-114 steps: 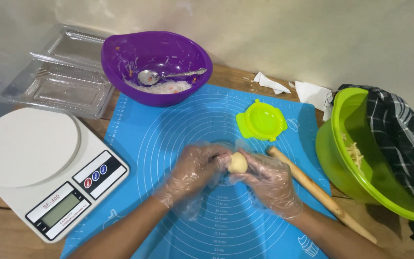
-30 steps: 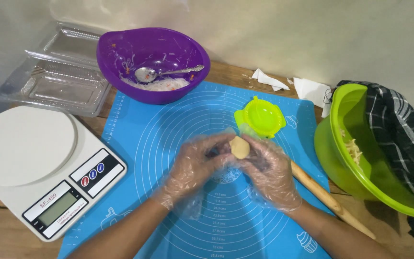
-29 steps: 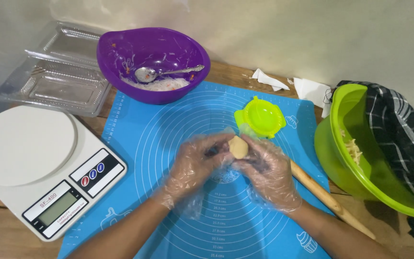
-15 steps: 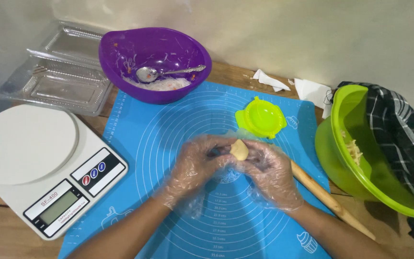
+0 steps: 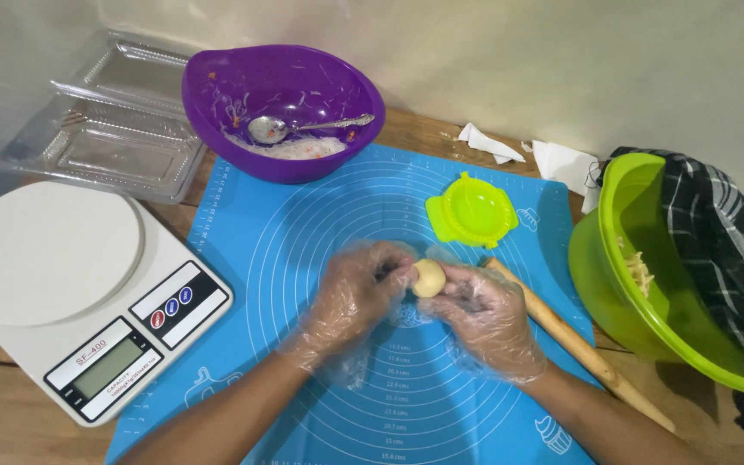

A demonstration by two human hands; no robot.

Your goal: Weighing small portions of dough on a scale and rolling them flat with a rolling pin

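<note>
My gloved left hand [image 5: 356, 297] and right hand [image 5: 484, 312] pinch a small dough ball [image 5: 429, 278] between fingertips above the blue mat [image 5: 303, 250], shaping it; rounding seems unfinished.

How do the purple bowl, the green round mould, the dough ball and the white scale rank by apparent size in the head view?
Largest to smallest, as they look:
1. white scale, though it lies nearer the camera
2. purple bowl
3. green round mould
4. dough ball, pinched between the gloved left hand and right hand
</note>
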